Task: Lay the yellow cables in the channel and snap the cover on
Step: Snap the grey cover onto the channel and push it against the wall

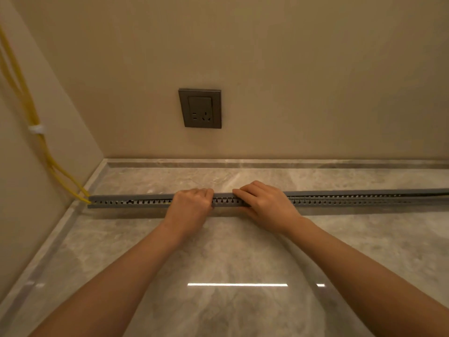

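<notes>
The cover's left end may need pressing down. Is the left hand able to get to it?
Probably yes: the cover runs bare from the left hand to its end by the yellow cables, with nothing in between.

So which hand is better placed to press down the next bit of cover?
Right, probably: the right hand lies beside the stretch of cover that looks raised above the channel; the left hand sits by the seated part.
</notes>
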`<state>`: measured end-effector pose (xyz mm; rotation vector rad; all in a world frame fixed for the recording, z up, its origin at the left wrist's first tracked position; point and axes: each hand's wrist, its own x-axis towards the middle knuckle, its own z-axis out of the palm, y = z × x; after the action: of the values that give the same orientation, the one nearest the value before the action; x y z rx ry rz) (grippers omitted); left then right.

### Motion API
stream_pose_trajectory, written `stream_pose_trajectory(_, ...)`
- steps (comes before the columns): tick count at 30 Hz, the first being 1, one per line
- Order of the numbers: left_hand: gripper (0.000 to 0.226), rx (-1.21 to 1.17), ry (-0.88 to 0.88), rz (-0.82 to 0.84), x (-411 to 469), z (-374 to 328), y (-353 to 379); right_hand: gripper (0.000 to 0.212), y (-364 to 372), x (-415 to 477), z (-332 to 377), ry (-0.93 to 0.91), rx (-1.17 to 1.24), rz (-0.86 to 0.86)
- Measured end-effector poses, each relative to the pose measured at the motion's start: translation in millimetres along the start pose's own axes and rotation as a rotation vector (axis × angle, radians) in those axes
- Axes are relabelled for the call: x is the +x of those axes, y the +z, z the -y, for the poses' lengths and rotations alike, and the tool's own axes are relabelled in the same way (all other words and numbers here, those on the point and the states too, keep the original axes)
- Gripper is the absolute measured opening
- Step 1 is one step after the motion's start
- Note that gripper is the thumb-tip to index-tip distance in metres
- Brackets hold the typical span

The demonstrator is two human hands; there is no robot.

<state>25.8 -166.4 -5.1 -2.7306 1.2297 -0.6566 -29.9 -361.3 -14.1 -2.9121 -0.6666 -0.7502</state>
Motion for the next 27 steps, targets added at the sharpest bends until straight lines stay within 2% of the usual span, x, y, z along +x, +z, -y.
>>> stream_pose_trajectory(6, 0.026, 0.004, -0.013, 0.088, 0.5, 1.9, 1.6, 0.028, -18.4, -2.5, -12.4, -0.038, -0.135, 0.128)
stream_pose_trajectory(10, 0.028, 0.02, -0.028, 0.134, 1.3, 2.9, 5.8, 0.02, -17.4, 5.0, 0.9, 0.071, -0.272, 0.353)
stream_pose_trajectory(18, 0.024, -0.006, -0.071, 0.171, 1.0, 1.3, 2.0, 0.015, -15.4, 31.1, 23.9, 0.267, -0.368, 0.418)
stream_pose_trajectory(25, 0.023, -0.044, -0.081, 0.167, -3.7, 0.8, 1.1, 0.012, -12.9, 39.8, 14.0, 0.243, -0.273, 0.463)
stream_pose_trajectory(27, 0.021, -0.041, -0.09, 0.147, -5.0, 1.8, -1.2, 0.018, -9.9, 38.1, 11.8, 0.234, -0.26, 0.438)
